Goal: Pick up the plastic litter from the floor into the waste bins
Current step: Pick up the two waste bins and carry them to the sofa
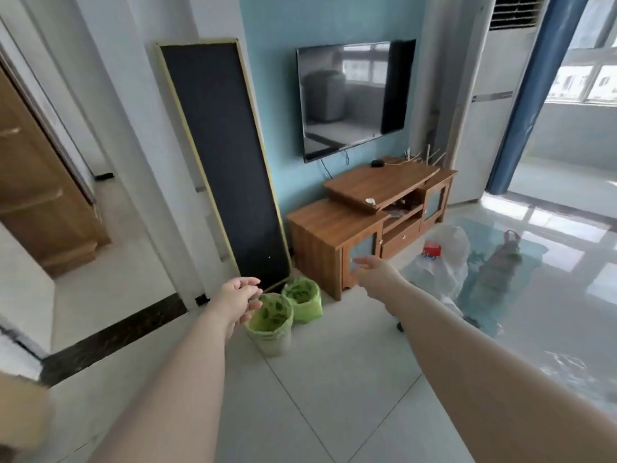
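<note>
Two waste bins lined with green bags stand on the tiled floor: the near bin [269, 329] and the far bin [302, 300], side by side by the wall. My left hand [237, 300] hovers just left of the near bin's rim, fingers apart, holding nothing. My right hand [375, 272] reaches forward above the floor to the right of the bins, also open and empty. A white plastic bag [447, 259] with a red and blue print lies on the floor past my right hand. Beside it lies a clear bluish plastic sheet [494, 279] with a red handle.
A wooden TV stand [350, 228] sits behind the bins under a wall-mounted television [354, 95]. A tall dark panel with a yellow frame [220, 155] leans on the wall left of the bins. A wooden door [36, 188] stands at left; glossy floor stretches right.
</note>
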